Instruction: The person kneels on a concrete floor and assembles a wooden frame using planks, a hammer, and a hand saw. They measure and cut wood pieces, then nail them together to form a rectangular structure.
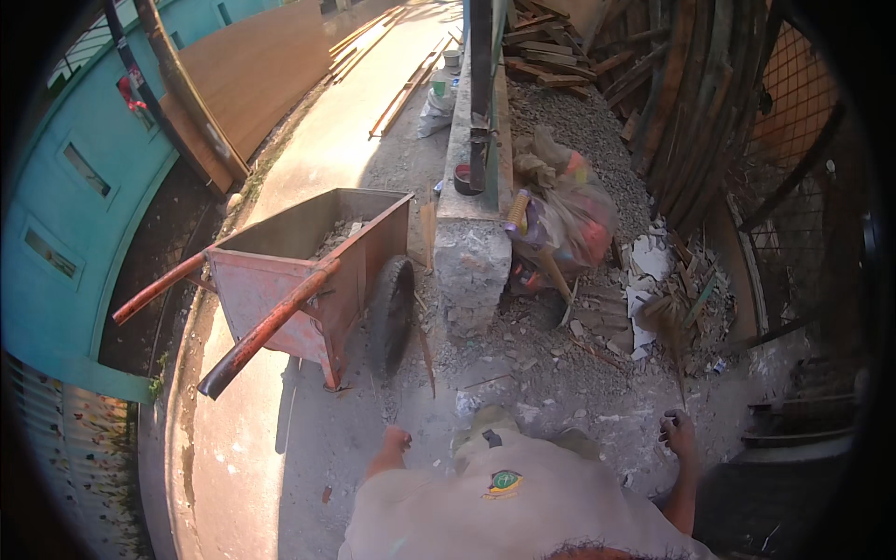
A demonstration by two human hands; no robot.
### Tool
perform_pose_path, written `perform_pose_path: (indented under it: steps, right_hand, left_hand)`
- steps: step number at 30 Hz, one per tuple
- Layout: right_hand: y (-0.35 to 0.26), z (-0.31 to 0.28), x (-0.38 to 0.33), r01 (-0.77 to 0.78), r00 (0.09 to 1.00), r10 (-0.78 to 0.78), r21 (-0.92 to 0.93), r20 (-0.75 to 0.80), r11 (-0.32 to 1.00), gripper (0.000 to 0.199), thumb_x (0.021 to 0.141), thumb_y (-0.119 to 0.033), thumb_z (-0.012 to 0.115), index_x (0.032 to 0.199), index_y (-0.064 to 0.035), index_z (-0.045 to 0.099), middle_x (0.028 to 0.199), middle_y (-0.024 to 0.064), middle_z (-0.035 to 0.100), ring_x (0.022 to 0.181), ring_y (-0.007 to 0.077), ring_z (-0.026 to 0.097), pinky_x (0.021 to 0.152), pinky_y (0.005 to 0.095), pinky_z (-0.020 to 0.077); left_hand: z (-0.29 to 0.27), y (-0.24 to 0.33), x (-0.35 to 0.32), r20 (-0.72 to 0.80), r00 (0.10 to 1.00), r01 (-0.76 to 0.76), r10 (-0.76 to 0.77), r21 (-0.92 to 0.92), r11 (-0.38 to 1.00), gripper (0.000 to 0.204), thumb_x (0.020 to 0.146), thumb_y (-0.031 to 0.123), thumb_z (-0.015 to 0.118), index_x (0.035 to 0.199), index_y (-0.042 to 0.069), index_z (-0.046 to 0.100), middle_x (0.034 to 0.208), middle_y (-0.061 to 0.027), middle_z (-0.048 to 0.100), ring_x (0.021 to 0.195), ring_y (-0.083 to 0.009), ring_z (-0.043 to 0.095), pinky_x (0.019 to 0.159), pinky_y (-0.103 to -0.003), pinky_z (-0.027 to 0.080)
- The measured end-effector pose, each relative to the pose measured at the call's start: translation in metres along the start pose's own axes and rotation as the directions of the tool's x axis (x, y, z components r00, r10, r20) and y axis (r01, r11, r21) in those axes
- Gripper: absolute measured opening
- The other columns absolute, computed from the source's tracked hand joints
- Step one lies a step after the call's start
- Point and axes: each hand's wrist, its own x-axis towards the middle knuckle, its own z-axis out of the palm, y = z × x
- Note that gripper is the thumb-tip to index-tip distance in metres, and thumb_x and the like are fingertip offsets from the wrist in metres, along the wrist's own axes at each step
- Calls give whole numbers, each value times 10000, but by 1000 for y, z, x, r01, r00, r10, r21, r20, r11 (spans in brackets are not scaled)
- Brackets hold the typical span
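Observation:
My left hand (398, 439) hangs low beside my body, its fingers curled, with nothing visible in it. On the other side, my right hand (679, 434) has its fingers bent round the thin end of a brown broom (665, 322). The broom's fan-shaped, blurred bristles point away from me, over a heap of rubble (644, 280) with white broken pieces. Ahead on the left stands a rusty red wheelbarrow (271, 289) with some debris inside. Its two handles point left and towards me, and its black wheel (392, 313) is on the right. Neither hand touches it.
A low concrete wall (473, 271) with a dark post (479, 93) runs ahead. Right of it lie a filled plastic sack (574, 210), gravel (597, 140) and stacked timber (551, 56). Long planks (406, 93) lie on the sunlit lane. A turquoise wall (84, 215) bounds the left.

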Motion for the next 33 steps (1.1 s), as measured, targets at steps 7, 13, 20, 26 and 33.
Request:
perform_pose_path:
  steps: [7,13,20,26,33]
  right_hand:
    - [106,22,3,-55,997,48,-131,-56,990,385,825,-321,657,1061,-18,632,964,240,657,830,380,653,794,427,509]
    - [325,112,-35,-334,928,333,-25,169,942,253,833,-256,605,886,-19,677,852,209,675,770,340,668,750,409,530]
    - [435,72,-47,-357,934,353,150,55,922,222,873,-201,511,965,-68,663,786,164,677,586,277,650,639,379,543]
    - [387,-242,21,-12,655,445,580,-610,814,195,870,-137,592,1017,-12,622,785,131,632,706,215,583,687,347,481]
    - [229,-641,-15,455,-242,-550,-595,-799,663,558,822,-299,730,1211,32,507,1138,146,544,953,214,584,753,302,476]
  left_hand:
    - [22,94,-11,286,940,-66,186,-381,922,124,808,25,598,929,28,569,798,-127,606,687,-274,646,573,-433,581]
    - [184,315,-39,504,818,-347,277,50,936,247,911,242,590,1087,70,573,886,-87,626,727,-257,656,639,-398,546]
    - [392,510,-139,518,704,-619,486,111,778,247,926,277,487,988,65,597,713,-30,560,611,-178,586,598,-369,541]
    - [582,588,-278,675,609,-703,416,216,678,101,886,156,592,876,57,581,677,-38,573,562,-170,594,533,-315,496]
    - [724,649,-218,738,666,-635,110,484,602,197,887,257,605,933,65,611,727,-39,611,614,-185,619,548,-322,489]
